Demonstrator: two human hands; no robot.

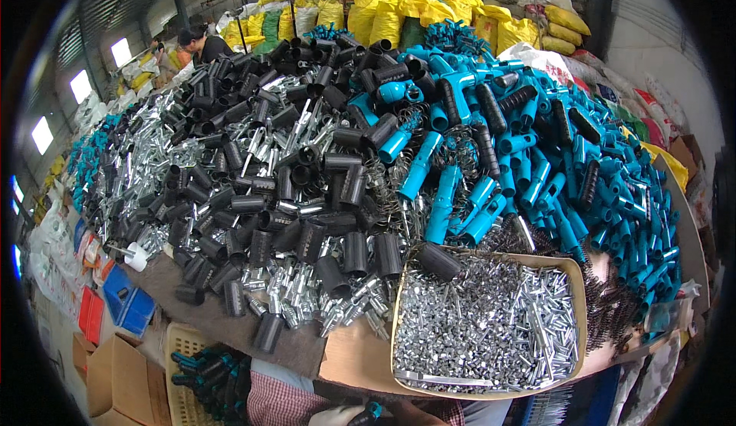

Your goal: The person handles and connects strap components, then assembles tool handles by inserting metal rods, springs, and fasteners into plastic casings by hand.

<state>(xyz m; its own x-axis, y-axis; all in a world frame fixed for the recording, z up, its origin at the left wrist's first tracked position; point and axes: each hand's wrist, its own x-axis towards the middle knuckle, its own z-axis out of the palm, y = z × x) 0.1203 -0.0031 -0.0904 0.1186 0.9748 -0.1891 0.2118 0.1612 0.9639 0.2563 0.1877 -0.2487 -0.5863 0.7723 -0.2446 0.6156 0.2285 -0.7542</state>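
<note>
At the bottom edge, my left hand [334, 417] wears a white glove and is closed against a black-and-teal tool handle [370, 413]. Most of its fingers are cut off by the picture's rim. Just right of that handle, part of my right hand [416, 414] shows; its fingers are hidden. Above my hands stands a shallow cream tray [491, 394] heaped with small metal pins [479, 326]. Black ribbed sleeves [356, 254] and shiny metal shafts [287, 292] lie piled left of the tray. A large heap of teal handle shells [445, 203] rises behind and right.
Dark coil springs [606, 303] lie right of the tray. A cream basket [182, 342] with black-and-teal handles stands lower left, near a cardboard box [123, 380], a blue bin [126, 301] and a red bin [90, 315]. Yellow sacks [383, 19] and another person [207, 46] are at the back.
</note>
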